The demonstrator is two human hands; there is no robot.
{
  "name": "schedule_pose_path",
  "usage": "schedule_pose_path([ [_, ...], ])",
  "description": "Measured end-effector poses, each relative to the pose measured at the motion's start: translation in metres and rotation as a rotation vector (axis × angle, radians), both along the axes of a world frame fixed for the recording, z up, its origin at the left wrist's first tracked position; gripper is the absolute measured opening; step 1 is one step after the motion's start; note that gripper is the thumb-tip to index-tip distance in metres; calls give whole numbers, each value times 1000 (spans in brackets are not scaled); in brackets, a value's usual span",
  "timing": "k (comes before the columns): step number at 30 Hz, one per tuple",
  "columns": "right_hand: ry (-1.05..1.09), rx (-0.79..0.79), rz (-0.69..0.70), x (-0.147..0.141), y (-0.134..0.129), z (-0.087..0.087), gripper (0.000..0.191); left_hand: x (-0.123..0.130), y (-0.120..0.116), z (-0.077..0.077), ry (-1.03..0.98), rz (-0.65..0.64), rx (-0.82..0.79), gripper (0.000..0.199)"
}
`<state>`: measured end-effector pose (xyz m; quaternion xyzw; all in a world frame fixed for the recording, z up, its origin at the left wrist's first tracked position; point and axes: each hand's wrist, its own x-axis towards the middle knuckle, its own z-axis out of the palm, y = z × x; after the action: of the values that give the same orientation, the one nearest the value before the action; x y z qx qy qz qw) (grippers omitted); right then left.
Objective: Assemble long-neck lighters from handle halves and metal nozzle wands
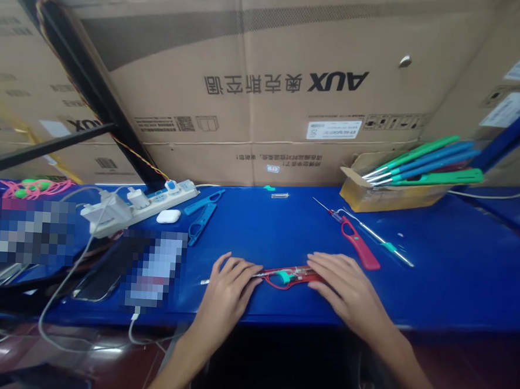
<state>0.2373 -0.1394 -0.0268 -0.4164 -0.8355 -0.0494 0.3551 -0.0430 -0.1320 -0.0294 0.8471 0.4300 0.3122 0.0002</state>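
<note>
The surface (275, 230) has a smooth, faintly glossy, plastic-like finish. At its near edge, the red casing (298, 276) looks like smooth plastic; towards the right edge, a slim rod (378, 236) is shiny metal. Towards the left edge, the white case (169, 216) is glossy plastic. Beyond the far edge, the large box (269, 119) is matt, printed cardboard.
</note>
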Motion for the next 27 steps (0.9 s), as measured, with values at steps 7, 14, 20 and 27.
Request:
schedule_pose_path([
  [7,20,7,-640,37,13,-7,52,-1,-1,3,-23,-16,-73,15],
  [14,-130,-109,-729,60,16,-12,64,-1,0,4,-11,-35,-59,18],
  [20,-166,-200,-823,67,-6,-8,51,1,0,5,15,-41,11,21],
  [27,11,-179,-585,77,-36,6,47,0,2,0,-6,-35,-17,16],
])
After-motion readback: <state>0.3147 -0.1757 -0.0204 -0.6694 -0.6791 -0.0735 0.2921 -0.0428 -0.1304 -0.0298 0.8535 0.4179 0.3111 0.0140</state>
